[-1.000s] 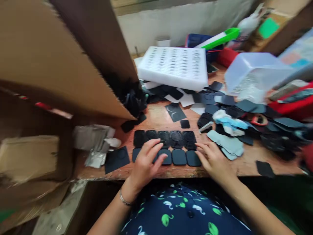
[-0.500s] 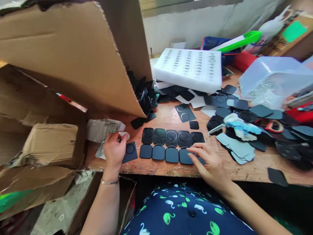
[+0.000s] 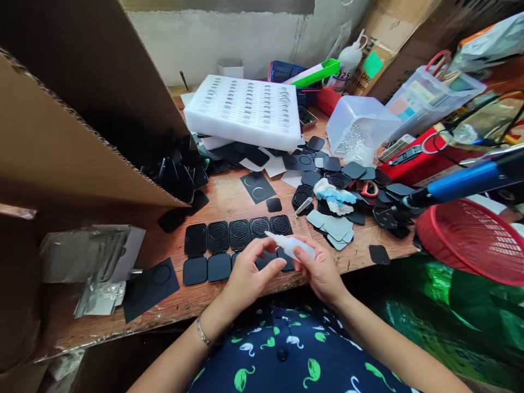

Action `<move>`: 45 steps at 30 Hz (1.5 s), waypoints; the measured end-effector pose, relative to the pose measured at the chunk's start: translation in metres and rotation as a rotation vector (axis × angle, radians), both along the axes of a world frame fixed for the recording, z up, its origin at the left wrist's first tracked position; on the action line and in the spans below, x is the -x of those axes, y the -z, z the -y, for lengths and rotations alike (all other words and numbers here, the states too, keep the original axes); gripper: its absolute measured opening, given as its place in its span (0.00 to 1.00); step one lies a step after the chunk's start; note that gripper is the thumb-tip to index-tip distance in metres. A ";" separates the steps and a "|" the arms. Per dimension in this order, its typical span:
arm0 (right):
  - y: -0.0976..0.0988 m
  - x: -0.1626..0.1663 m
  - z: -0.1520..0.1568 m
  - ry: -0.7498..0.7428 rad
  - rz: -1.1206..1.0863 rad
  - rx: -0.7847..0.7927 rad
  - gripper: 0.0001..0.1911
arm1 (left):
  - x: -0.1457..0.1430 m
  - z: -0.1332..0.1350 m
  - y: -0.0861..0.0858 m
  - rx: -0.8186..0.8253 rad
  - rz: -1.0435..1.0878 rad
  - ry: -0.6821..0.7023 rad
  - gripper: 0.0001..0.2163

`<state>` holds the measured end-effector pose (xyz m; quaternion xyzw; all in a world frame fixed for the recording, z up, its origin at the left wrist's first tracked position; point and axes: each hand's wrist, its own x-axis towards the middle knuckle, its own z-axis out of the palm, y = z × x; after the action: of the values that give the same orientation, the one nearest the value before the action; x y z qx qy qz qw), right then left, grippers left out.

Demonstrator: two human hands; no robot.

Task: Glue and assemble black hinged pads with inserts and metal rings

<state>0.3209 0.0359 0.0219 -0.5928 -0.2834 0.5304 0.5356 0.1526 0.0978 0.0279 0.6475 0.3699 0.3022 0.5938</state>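
My right hand (image 3: 325,275) is closed around a small white squeeze bottle (image 3: 301,249), its pointed nozzle aimed to the left. Just left of that nozzle is my left hand (image 3: 248,275), empty, with thumb and fingers apart. Both hands hover over a row of opened black square cases (image 3: 218,236) on the wooden bench. Their upper halves show ridged, ringed insides; the flat lower halves (image 3: 195,271) lie nearer me, partly hidden by my hands. The leftmost upper half (image 3: 195,239) looks smooth, unlike the ridged ones.
A white foam block (image 3: 241,117) with rows of thin curved pieces stands at the back. Loose black pads and a blue-white cloth (image 3: 333,196) lie to the right. A large cardboard box (image 3: 90,164) walls off the left. At the right edge hangs a red basket (image 3: 429,240).
My view has turned right. My left hand has come from the plastic packets to the middle. A squeeze bottle is now in my right hand, which earlier touched the lower case halves.
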 end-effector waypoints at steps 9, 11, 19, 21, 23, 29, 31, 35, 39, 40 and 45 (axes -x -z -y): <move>0.011 -0.041 -0.022 0.226 0.172 -0.065 0.23 | -0.016 -0.017 0.025 -0.661 -0.569 0.409 0.20; 0.013 -0.037 -0.027 0.185 0.191 -0.084 0.22 | -0.019 -0.017 0.026 -0.678 -0.600 0.431 0.20; 0.021 -0.032 -0.032 0.096 0.348 -0.167 0.15 | -0.020 -0.019 0.028 -0.664 -0.590 0.427 0.20; 0.022 -0.034 -0.032 0.080 0.400 -0.169 0.14 | -0.020 -0.019 0.027 -0.666 -0.599 0.436 0.20; 0.023 -0.034 -0.032 0.068 0.452 -0.166 0.13 | -0.021 -0.019 0.025 -0.677 -0.627 0.453 0.20; 0.024 -0.032 -0.031 0.102 0.525 -0.203 0.12 | -0.022 -0.018 0.021 -0.765 -0.753 0.469 0.20; 0.025 -0.032 -0.032 0.108 0.549 -0.218 0.11 | -0.021 -0.017 0.021 -0.794 -0.778 0.468 0.20; 0.025 -0.032 -0.032 0.092 0.617 -0.248 0.09 | -0.020 -0.017 0.022 -0.830 -0.811 0.471 0.20; 0.022 -0.031 -0.032 0.082 0.702 -0.287 0.07 | -0.021 -0.017 0.021 -0.818 -0.819 0.475 0.20; 0.021 -0.031 -0.032 0.074 0.725 -0.300 0.06 | -0.021 -0.017 0.021 -0.813 -0.817 0.476 0.20; 0.019 -0.030 -0.031 0.030 0.823 -0.343 0.05 | -0.022 -0.016 0.019 -0.800 -0.830 0.481 0.21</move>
<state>0.3507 0.0665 0.0024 -0.6613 -0.5481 0.1880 0.4763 0.1747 0.1139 0.0086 0.9484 0.2717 -0.0017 0.1637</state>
